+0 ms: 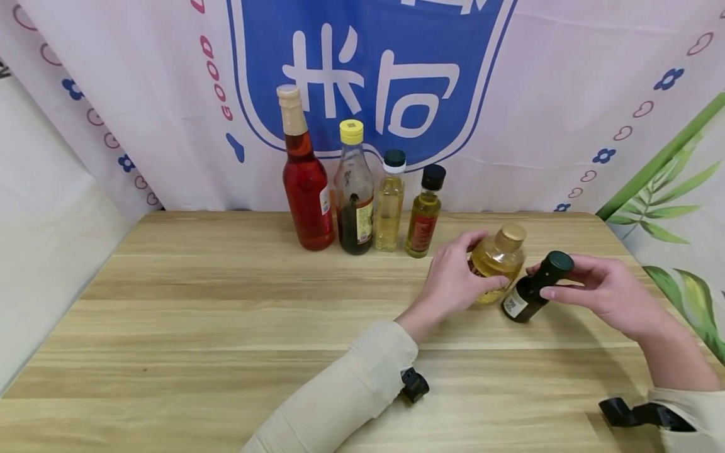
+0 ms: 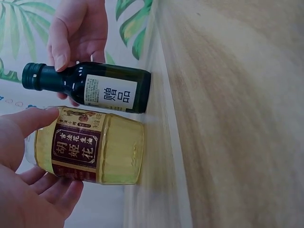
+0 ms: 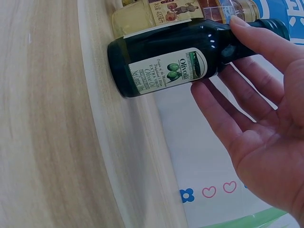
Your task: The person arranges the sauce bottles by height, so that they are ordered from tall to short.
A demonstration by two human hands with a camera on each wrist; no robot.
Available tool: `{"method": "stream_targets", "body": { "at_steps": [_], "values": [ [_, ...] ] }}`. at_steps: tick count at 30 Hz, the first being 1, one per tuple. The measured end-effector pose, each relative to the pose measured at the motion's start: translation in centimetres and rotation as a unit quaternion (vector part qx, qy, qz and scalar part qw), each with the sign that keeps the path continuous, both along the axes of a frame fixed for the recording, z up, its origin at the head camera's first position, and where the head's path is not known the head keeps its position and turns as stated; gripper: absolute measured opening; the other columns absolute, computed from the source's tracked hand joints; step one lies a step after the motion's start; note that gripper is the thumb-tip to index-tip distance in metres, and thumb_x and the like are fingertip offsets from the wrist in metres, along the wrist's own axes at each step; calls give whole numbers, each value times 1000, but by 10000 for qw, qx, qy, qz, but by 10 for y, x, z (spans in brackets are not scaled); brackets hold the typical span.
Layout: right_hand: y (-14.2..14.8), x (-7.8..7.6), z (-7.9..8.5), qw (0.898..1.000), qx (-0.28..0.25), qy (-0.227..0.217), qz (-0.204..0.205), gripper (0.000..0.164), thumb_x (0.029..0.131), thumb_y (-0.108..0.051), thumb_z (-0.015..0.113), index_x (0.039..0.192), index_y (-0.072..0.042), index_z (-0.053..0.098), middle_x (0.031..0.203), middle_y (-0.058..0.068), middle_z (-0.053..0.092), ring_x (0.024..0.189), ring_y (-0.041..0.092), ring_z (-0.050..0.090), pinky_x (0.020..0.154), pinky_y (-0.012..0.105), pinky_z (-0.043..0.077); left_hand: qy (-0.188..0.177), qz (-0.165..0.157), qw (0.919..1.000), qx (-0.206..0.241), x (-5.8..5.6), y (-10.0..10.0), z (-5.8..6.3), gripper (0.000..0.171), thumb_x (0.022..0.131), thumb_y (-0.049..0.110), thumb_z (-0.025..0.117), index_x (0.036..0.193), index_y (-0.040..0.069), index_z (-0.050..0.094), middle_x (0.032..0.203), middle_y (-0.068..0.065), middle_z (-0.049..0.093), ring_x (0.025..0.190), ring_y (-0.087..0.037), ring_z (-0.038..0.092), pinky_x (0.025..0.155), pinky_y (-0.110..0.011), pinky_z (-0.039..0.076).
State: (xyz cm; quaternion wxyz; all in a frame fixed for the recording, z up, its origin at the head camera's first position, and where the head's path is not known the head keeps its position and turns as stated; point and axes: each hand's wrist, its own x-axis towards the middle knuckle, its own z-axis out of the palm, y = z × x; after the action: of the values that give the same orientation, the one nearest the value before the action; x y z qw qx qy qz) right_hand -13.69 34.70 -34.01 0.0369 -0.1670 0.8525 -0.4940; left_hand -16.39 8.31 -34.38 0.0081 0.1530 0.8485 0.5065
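My left hand holds a squat bottle of yellow cooking oil with a gold cap, thumb on one side and fingers on the other. Its brown label shows in the left wrist view. Just to the right, my right hand holds a dark green olive oil bottle around the neck, between thumb and fingers. A pale label with green olives is on it in the right wrist view. The two bottles stand close together, low at the tabletop; whether their bases fully touch it I cannot tell.
Along the back edge of the wooden table stand a tall red bottle, a yellow-capped bottle of dark liquid, a pale oil bottle and a black-capped oil bottle. A printed curtain hangs behind them.
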Motion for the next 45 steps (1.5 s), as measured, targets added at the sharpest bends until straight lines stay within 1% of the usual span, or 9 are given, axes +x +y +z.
{"method": "stream_targets", "body": {
  "at_steps": [10, 15, 22, 29, 33, 36, 39, 42, 45],
  "values": [
    [0, 0, -1, 10000, -49, -19, 20, 36, 94, 9, 73, 129, 1, 71, 118, -15, 79, 108, 0, 75, 83, 18, 64, -86, -16, 9999, 112, 0, -1, -2, 82, 79, 22, 96, 151, 17, 55, 146, 0, 67, 134, -13, 63, 116, -27, 50],
    [0, 0, 0, 9999, -122, -34, 40, 37, 93, 10, 73, 129, 1, 71, 118, -14, 79, 109, -1, 74, 83, 18, 64, -54, -3, 10000, 63, 0, 0, -3, 85, 78, 21, 97, 151, 18, 55, 146, 1, 67, 133, -13, 64, 116, -28, 50],
    [0, -2, -1, 9994, -315, -98, 121, 38, 94, 12, 71, 130, 2, 71, 120, -12, 79, 110, 0, 74, 84, 18, 64, -85, 104, 9999, 56, 0, 0, -2, 84, 78, 21, 97, 150, 19, 56, 144, 2, 68, 131, -14, 64, 115, -28, 51],
    [1, 0, -2, 9984, -507, -90, 219, 38, 93, 15, 70, 130, 5, 70, 121, -8, 80, 111, 1, 74, 85, 18, 64, 25, 222, 9997, -47, 0, 3, -2, 82, 76, 23, 98, 148, 20, 58, 141, 2, 70, 128, -14, 66, 112, -28, 52],
    [-2, 1, -1, 9989, -466, -55, 70, 37, 92, 15, 71, 129, 9, 69, 120, -5, 80, 111, 3, 75, 85, 20, 64, 172, 393, 9991, -36, -1, 4, -4, 82, 75, 26, 99, 146, 20, 60, 139, 2, 72, 128, -17, 67, 111, -31, 50],
    [-5, 1, -2, 9985, -556, -17, -14, 37, 90, 15, 73, 126, 11, 69, 119, -3, 81, 109, 5, 76, 85, 20, 64, 323, 563, 9979, 22, -2, 4, -6, 81, 74, 27, 100, 144, 20, 61, 137, 2, 73, 128, -19, 67, 111, -35, 48],
    [-7, 0, -3, 9971, -761, -16, 26, 38, 88, 17, 74, 126, 13, 68, 119, -1, 81, 109, 7, 77, 85, 21, 65, 464, 784, 9958, 101, -5, 3, -8, 79, 72, 26, 100, 142, 19, 63, 134, 2, 74, 125, -19, 69, 110, -34, 50],
    [-8, 0, -5, 9960, -886, -17, 58, 39, 87, 17, 74, 126, 13, 68, 119, 0, 81, 109, 8, 77, 85, 21, 65, 504, 1066, 9929, 172, -7, 3, -8, 79, 72, 27, 101, 141, 19, 64, 133, 1, 75, 123, -20, 70, 108, -34, 53],
    [-8, -1, -6, 9961, -875, 15, 59, 38, 88, 17, 74, 125, 13, 68, 119, 0, 81, 110, 8, 77, 85, 21, 65, 492, 1341, 9894, 273, -11, 3, -6, 78, 72, 27, 100, 141, 18, 65, 134, -1, 75, 125, -24, 70, 107, -38, 55]
  ]
}}
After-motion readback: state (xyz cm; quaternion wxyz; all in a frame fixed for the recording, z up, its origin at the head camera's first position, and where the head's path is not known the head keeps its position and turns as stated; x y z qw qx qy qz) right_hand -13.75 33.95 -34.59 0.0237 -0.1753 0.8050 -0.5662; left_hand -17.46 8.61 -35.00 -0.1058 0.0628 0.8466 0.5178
